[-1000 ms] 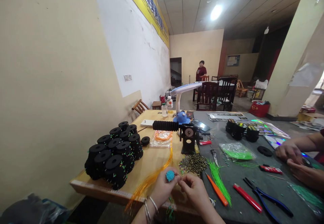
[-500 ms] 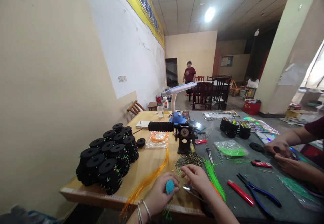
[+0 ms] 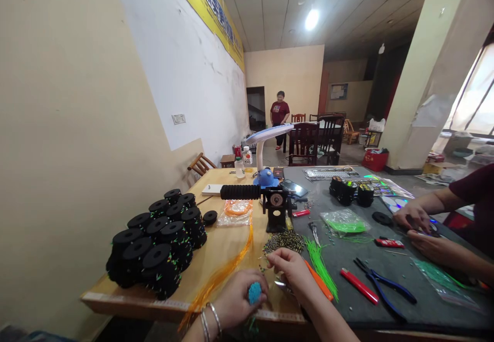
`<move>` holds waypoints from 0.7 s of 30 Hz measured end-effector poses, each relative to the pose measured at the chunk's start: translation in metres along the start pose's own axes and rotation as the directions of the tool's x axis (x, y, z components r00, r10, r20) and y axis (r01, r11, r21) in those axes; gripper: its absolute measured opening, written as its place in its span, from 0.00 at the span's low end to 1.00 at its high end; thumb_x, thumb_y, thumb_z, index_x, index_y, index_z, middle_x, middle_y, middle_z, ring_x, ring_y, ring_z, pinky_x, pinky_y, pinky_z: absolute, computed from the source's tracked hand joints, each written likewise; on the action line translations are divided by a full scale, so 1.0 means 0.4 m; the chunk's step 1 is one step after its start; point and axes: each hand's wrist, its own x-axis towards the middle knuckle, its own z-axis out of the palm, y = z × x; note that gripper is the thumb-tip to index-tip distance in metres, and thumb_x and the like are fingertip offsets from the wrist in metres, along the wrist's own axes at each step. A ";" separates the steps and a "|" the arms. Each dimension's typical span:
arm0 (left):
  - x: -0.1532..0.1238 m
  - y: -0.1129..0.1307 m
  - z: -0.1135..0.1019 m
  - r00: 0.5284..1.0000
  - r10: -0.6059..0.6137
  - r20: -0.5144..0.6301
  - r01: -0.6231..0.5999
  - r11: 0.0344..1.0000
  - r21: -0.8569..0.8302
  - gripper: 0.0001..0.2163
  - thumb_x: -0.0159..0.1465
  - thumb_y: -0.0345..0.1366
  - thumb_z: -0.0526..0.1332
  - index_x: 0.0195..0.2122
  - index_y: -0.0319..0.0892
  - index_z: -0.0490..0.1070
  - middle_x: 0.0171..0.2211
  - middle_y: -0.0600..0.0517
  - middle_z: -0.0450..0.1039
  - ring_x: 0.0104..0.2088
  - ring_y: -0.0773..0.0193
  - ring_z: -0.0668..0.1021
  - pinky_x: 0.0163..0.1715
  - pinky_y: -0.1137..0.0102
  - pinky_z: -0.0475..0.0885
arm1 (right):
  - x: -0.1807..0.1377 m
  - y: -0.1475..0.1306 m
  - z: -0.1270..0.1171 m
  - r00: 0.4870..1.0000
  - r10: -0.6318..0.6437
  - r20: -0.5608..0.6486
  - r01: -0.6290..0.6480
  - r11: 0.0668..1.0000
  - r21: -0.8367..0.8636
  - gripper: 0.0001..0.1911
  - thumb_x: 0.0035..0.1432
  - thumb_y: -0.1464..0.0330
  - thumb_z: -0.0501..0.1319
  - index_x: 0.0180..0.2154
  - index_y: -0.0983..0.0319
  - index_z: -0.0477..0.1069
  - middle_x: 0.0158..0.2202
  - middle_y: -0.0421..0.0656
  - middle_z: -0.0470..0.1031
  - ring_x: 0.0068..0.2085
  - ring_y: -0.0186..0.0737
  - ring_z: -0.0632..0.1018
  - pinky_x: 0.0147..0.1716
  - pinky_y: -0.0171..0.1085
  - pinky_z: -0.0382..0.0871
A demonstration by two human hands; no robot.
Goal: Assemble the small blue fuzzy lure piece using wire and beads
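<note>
My left hand (image 3: 236, 295) is closed around a bundle of thin turquoise strands (image 3: 254, 293); their cut ends face up out of the fist, and green strands hang below. Just right of it, the thumb and fingertips of my right hand (image 3: 287, 267) are pinched together at the near edge of a pile of small dark and gold pieces (image 3: 284, 241). What they hold, if anything, is too small to make out. Under my right hand lies a cutting tool with bright metal blades (image 3: 280, 283), partly hidden, beside an orange handle (image 3: 319, 281).
Stacks of black foam spools (image 3: 156, 257) stand left. Long orange strands (image 3: 227, 275) trail over the wood, and green strands (image 3: 321, 267) lie right. A black winding device (image 3: 276, 208) stands ahead. Red lighter (image 3: 359, 286) and blue-handled pliers (image 3: 386, 288) lie near a co-worker's hands (image 3: 420, 231).
The view has turned slightly right, so the scene sits further left. My right fingertips have drawn closer together by the pile. My left hand keeps its grip on the turquoise strands.
</note>
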 end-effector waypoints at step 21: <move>-0.012 0.047 0.141 0.862 -0.161 -0.480 0.118 0.986 -0.119 0.08 0.61 0.41 0.60 0.31 0.43 0.74 0.29 0.48 0.79 0.30 0.58 0.79 0.31 0.70 0.73 | -0.144 0.114 0.029 0.986 -0.038 -0.161 0.105 0.899 0.426 0.31 0.36 0.57 0.75 0.44 0.62 0.75 0.37 0.48 0.81 0.40 0.47 0.80 0.42 0.43 0.73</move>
